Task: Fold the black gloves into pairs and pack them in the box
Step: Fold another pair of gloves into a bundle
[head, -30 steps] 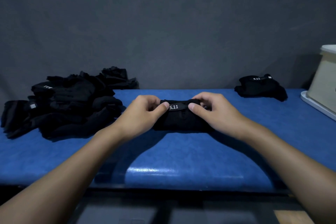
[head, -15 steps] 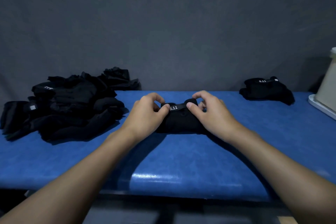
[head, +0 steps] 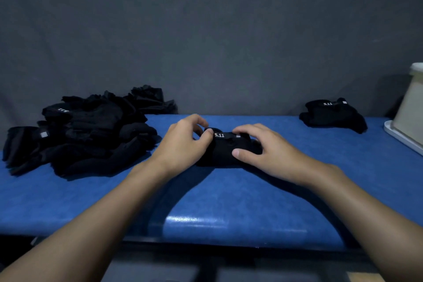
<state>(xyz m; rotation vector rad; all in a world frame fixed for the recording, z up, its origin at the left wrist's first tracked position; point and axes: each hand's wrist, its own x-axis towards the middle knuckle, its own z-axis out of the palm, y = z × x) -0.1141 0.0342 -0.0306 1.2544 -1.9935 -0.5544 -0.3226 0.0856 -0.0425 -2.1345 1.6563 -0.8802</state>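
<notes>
A folded pair of black gloves (head: 225,152) with a white "5.11" strap lies in the middle of the blue table (head: 229,201). My left hand (head: 183,144) pinches the strap's left end with curled fingers. My right hand (head: 263,151) grips the bundle's right side, fingers over the top and thumb on the front. A heap of loose black gloves (head: 87,135) sits at the left. Another folded pair (head: 333,115) lies at the back right. The pale box (head: 412,107) stands at the right edge, partly cut off.
A white lid or tray (head: 398,136) lies under the box at the right. A dark grey backdrop hangs behind the table. The table's front edge runs across the lower part of the view, with bare blue surface in front of my hands.
My right thumb has moved from the strap down onto the front of the bundle. My left hand keeps its pinch on the strap. The bundle has stayed in place.
</notes>
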